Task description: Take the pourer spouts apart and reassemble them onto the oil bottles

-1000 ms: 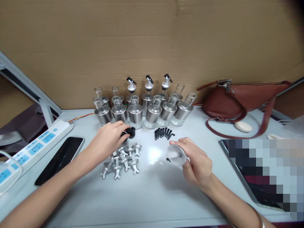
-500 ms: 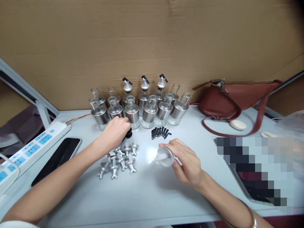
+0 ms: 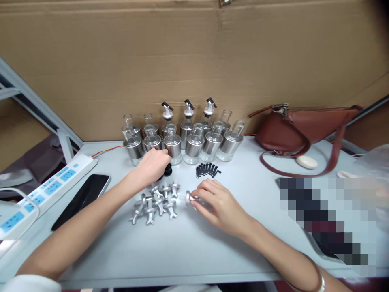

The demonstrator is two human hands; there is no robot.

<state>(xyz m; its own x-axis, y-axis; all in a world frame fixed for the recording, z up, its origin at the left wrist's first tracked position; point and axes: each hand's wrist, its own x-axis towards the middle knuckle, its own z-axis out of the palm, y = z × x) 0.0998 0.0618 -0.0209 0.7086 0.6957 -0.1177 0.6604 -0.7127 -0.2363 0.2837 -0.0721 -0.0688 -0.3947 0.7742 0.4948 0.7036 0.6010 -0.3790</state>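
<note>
The right hand (image 3: 220, 205) has its thumb and fingers pinched together on one silver spout (image 3: 187, 198), just above the table (image 3: 170, 251). The spout lies on its side in this grip, with its round disc turned to the left. The left hand (image 3: 153, 164) is bent downward, with fingers curled, beside the black stoppers (image 3: 168, 170). Its fingertips are hidden, so it is not possible to say how far apart they are or if they have hold of a stopper.

Between the two forearms, more spouts form a loose pile (image 3: 159, 202), near the stoppers. The small black levers (image 3: 206, 169) lie side by side in a row, beyond the right hand. Behind all this, the bottles (image 3: 193, 150) stand upright in two rows, close together. Three in the back row carry pour tops (image 3: 189, 109) with black levers; the others have bare necks.

A phone (image 3: 82, 200) and a power strip (image 3: 48, 192) lie at the left. At the right is a brown bag (image 3: 281, 134), against the cardboard (image 3: 136, 52).
</note>
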